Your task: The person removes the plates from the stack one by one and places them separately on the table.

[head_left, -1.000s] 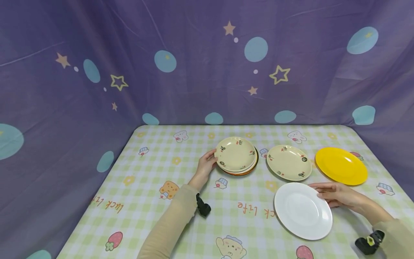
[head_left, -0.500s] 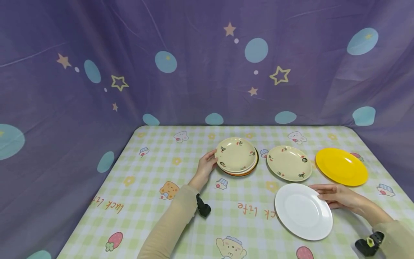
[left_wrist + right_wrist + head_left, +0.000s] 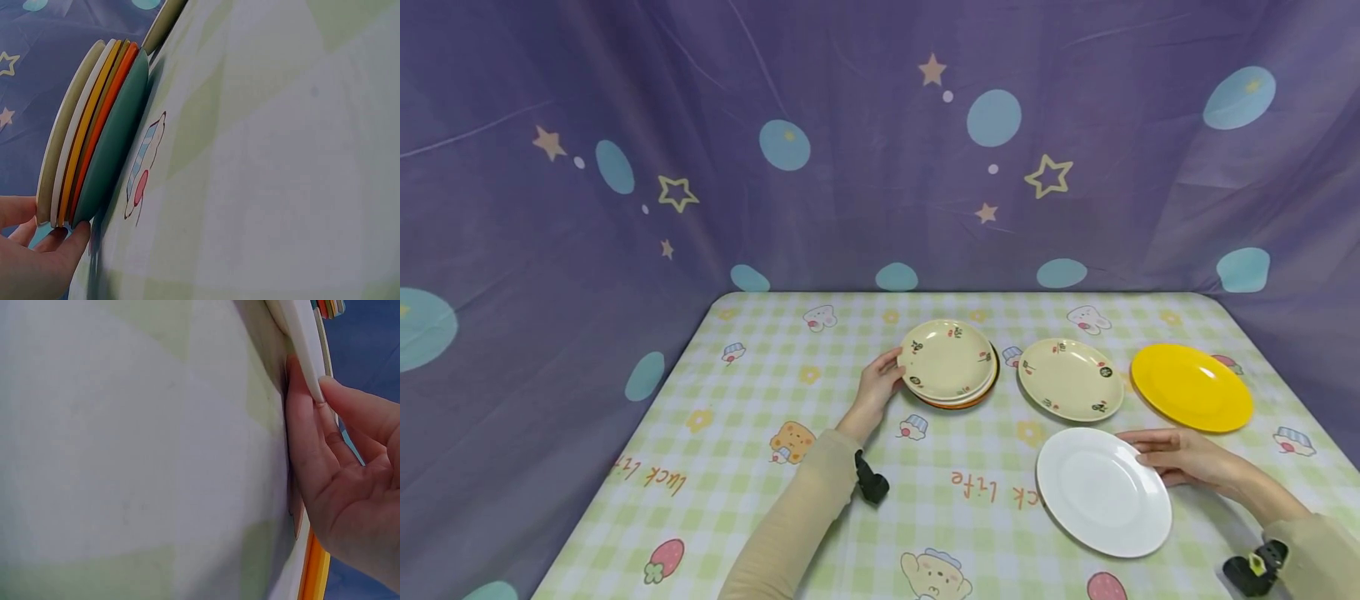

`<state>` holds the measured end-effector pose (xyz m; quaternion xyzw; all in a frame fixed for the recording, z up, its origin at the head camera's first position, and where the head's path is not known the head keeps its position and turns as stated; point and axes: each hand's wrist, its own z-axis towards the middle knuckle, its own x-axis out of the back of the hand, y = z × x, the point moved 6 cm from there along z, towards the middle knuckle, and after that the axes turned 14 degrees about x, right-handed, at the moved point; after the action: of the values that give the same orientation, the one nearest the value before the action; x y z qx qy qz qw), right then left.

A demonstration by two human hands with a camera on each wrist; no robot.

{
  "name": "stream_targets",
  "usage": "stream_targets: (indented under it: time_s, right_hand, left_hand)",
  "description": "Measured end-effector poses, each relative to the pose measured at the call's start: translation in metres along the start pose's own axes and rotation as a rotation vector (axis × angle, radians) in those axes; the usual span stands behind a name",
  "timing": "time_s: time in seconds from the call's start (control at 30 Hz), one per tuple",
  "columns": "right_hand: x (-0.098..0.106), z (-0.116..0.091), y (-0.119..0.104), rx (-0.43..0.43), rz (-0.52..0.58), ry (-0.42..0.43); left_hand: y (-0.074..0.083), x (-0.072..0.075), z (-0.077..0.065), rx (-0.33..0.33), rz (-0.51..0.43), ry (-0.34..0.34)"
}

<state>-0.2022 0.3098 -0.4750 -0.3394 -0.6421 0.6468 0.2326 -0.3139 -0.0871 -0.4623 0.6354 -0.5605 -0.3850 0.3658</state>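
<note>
Just right of centre in the head view, the left hand [image 3: 876,392] has a stack of plates [image 3: 946,362] pinched by its left rim, and honestly almost nothing differs from half a second ago: both grips and every plate look the same, the whole scene just sits a hair lower in frame. Left wrist cam shows the digits clamped across the stack edge, from the cream top one to the teal plate [image 3: 119,137] on the bottom. Can't tell if that stack is lifted off the cloth. Lower right, the right hand [image 3: 1198,460] is still pinching the white plate [image 3: 1103,493] at its upper-right rim, thumb on top, fingers tucked under. Room-wise, it's tight over there: only a slim gap between the stack and the loose cream plate [image 3: 1070,379], an even thinner one from that to the yellow plate [image 3: 1191,387], which lies near the table's right edge. The white one is just below the cream one. Behind the stack there's a narrow strip of checked tablecloth [image 3: 730,483] before the purple curtain [image 3: 865,208]; the widest stretch of cloth runs off to the left.
</note>
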Motion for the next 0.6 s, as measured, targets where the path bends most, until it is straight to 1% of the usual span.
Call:
stream_targets:
  time_s: [0.1,0.17,0.23,0.37,0.43,0.5,0.6]
  right_hand:
    - [-0.001,0.000,-0.002,0.015,-0.026,-0.003]
    - [-0.001,0.000,-0.004,0.018,-0.083,0.025]
    - [0.002,0.001,-0.005,0.000,-0.200,0.083]
    - [0.008,0.000,-0.010,-0.081,-0.479,0.221]
    - [0.009,0.000,-0.013,-0.104,-0.568,0.264]
    - [0.009,0.001,-0.017,-0.097,-0.602,0.279]
    - [0.010,0.002,-0.021,-0.082,-0.618,0.299]
  left_hand:
    - [0.000,0.000,0.000,0.001,0.000,-0.003]
    - [0.000,0.000,0.000,0.001,0.003,-0.003]
    - [-0.001,0.000,0.001,-0.001,0.007,-0.002]
    - [-0.001,0.000,0.001,-0.005,0.015,0.002]
    - [-0.001,0.000,0.001,-0.007,0.018,0.006]
    - [-0.001,0.001,0.001,-0.005,0.018,0.009]
    - [-0.001,0.000,0.001,-0.003,0.015,0.009]
